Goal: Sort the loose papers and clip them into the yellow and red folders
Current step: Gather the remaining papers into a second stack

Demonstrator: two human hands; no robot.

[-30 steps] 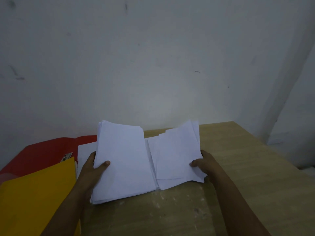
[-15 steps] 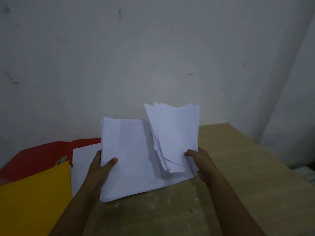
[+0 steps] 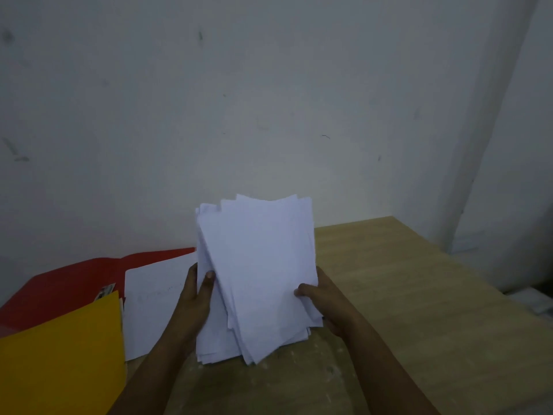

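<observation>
Where the tabletop [image 3: 419, 295] meets the scuffed pale wall [image 3: 269, 100], a yellow folder [image 3: 59, 360] overlaps an open red folder [image 3: 68, 283] with a single white sheet [image 3: 155, 307] on it. Beside them, the left hand [image 3: 194, 301] and right hand [image 3: 326, 304] each hold a grip on one side of a ragged paper stack [image 3: 260, 274], tilted up off the worn wood.

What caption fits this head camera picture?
Both hands, left hand and right hand, grip a messy white paper stack.
</observation>
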